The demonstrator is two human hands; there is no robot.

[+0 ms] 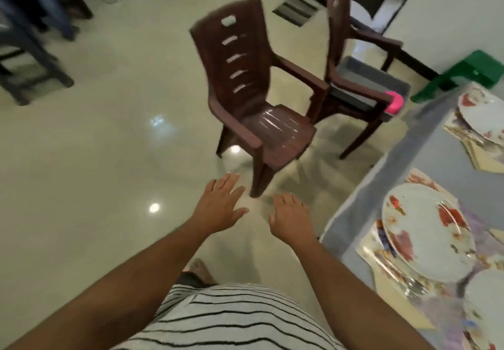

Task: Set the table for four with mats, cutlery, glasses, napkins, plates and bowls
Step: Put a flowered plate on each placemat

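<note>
Left hand: the left hand (221,204) is held out over the floor, just short of the front leg of the brown chair (253,87); fingers straight and slightly spread, holding nothing.
Right hand: the right hand (289,218) hangs beside the left, nearer the table than the chair's front leg; fingers loosely bent and a little apart, holding nothing.
Brown chair: stands on the glossy floor (109,137), seat bare, turned toward the table.
Second chair: a second brown chair (354,57) stands touching the first on its far side, with a grey tray (381,82) on its seat and something pink (395,102) at the tray's near edge.
Table: the table (403,158), under a grey cloth, lies to the right of the brown chair.
Plates: a flowered plate (425,229) sits on a mat (368,248) at the table's near edge; another plate (480,112) lies farther along; a third plate's (485,295) rim shows closest to the person.
Cutlery: blurred cutlery (409,285) lies on the mat by the near plate.
Green stool: a green stool (463,74) stands beyond the table, behind the second chair.
</note>
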